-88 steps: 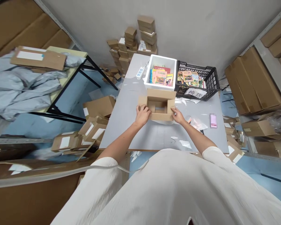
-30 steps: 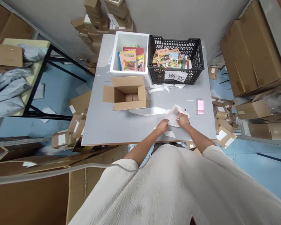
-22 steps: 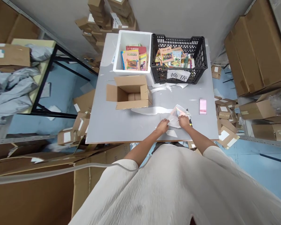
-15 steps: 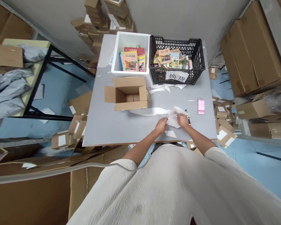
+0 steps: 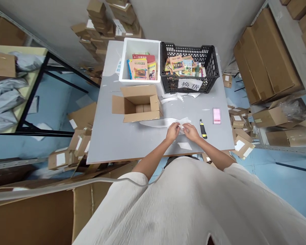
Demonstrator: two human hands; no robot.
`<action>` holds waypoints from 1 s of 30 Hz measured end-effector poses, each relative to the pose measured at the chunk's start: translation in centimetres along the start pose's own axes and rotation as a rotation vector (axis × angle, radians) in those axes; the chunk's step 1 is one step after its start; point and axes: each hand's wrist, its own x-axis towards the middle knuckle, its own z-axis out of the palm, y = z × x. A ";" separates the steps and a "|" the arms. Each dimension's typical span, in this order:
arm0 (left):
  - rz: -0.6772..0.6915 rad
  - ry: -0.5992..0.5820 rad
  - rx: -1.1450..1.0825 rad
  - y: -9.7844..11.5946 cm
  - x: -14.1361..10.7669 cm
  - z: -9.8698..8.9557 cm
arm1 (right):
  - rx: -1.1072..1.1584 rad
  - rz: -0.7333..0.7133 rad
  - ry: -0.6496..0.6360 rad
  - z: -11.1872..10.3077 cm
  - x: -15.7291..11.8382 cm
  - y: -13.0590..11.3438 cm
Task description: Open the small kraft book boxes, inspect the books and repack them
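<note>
Near the front edge of the grey table [image 5: 117, 143], my left hand [image 5: 172, 132] and my right hand [image 5: 191, 132] are close together. Both have their fingers closed on a thin, crumpled white wrapping [image 5: 181, 127], largely hidden by the fingers. A long white paper strip [image 5: 158, 122] lies flat to the left, running up to my hands. Below them is a small white paper piece [image 5: 185, 146]. Right of my right hand lies a black and yellow cutter [image 5: 203, 129].
An open cardboard box [image 5: 141, 117] stands at centre left. Behind it are a white foam box [image 5: 140, 81] and a black crate [image 5: 214, 73], both holding books. A pink-screened phone [image 5: 216, 116] lies at the right. Cartons surround the table.
My hands have moved left and closer together, and the wrapping between them is more bunched. The cutter, partly covered before, now shows fully. The whole view has shifted slightly.
</note>
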 end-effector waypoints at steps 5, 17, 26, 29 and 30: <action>0.039 0.075 -0.038 0.3 0.0 -1.5 | -0.105 0.043 0.040 0.0 -0.3 0.5; 0.230 0.247 -0.117 1.4 -1.5 -3.1 | -0.066 0.081 0.253 -1.5 1.1 0.0; 0.139 0.176 -0.039 0.5 -0.5 -2.0 | -0.149 0.025 0.219 -2.3 1.0 0.1; 0.083 0.021 0.067 -1.1 -0.4 -0.2 | -0.309 -0.001 0.066 -1.8 0.0 0.4; 0.066 -0.040 0.105 -1.6 -0.5 0.4 | -0.363 -0.002 0.002 -1.5 -0.3 0.6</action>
